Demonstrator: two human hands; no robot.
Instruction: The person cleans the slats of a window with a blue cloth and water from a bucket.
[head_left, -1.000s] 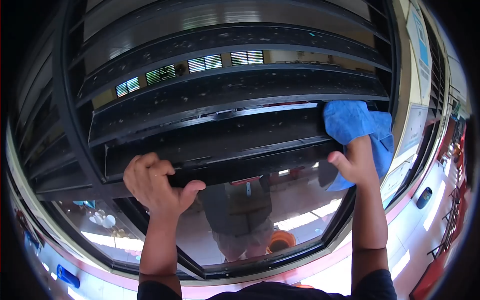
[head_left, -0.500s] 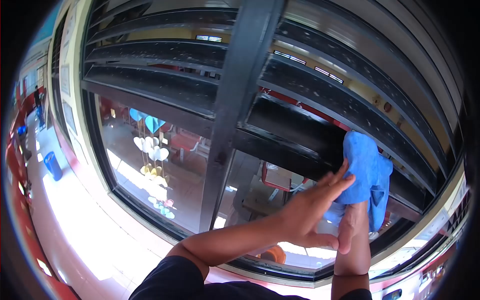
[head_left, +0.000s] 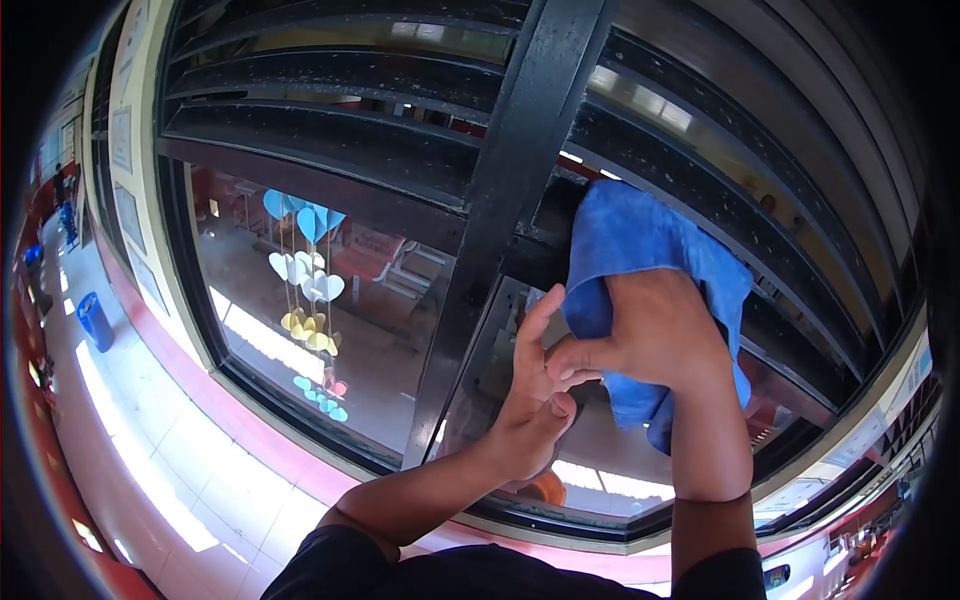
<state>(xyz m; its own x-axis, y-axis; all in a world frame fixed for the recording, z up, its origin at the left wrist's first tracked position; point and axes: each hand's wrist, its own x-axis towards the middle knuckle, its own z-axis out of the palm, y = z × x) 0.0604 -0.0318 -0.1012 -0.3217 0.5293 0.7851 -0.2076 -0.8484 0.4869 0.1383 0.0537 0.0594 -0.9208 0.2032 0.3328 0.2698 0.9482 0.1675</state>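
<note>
A blue cloth (head_left: 625, 230) is draped over the lowest dark slat (head_left: 790, 328) in the right half of a louvred window. My right hand (head_left: 660, 325) grips the cloth and presses it against that slat, its fingers tucked under the fabric and its thumb pointing left. Close beside that thumb, my left hand (head_left: 528, 410) is raised in front of the lower glass, open and holding nothing, with its index finger stretched upward. The cloth's loose end hangs below my right wrist.
A thick dark upright post (head_left: 515, 150) divides the window. Behind the left pane hang strings of paper hearts (head_left: 312, 225). A blue bin (head_left: 95, 322) stands on the tiled walkway (head_left: 190, 450) at left. Speckled slats (head_left: 340, 75) run above the left pane.
My right hand has moved the cloth left along the slat, toward the post. My left hand has come away from the cloth, down and left. The view has shifted slightly.
</note>
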